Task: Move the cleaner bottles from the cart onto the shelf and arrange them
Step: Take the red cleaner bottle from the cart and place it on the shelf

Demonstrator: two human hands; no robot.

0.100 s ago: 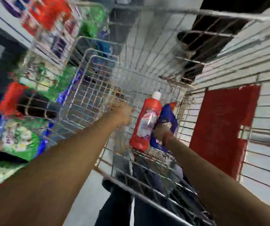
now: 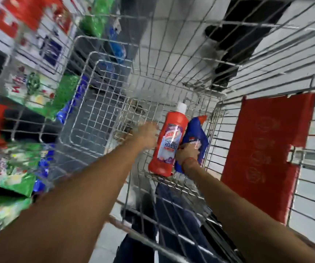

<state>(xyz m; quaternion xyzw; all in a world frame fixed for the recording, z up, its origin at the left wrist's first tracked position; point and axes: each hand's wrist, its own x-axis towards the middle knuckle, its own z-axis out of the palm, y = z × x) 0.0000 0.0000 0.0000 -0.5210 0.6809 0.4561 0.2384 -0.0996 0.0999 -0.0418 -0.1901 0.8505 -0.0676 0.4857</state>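
Note:
Two cleaner bottles lie in the bottom of the wire cart point(image 2: 103, 95). The red bottle point(image 2: 169, 141) has a white cap and a pale label. Beside it on the right is a blue bottle point(image 2: 194, 135) with an orange-red cap. My right hand point(image 2: 188, 153) is closed around the lower part of the blue bottle. My left hand point(image 2: 147, 134) reaches in just left of the red bottle, right against its side; its fingers are blurred, so whether it grips is unclear.
Shelves at the left point(image 2: 19, 95) hold green, red and blue packets. A red panel point(image 2: 267, 149) hangs on the cart's right wall. Someone's dark shoes and trousers point(image 2: 229, 44) show on the tiled floor beyond the cart. My own legs point(image 2: 153, 224) are below the cart.
Both hands have shifted slightly; my left hand has come closer to the red bottle. The bottles lie as before.

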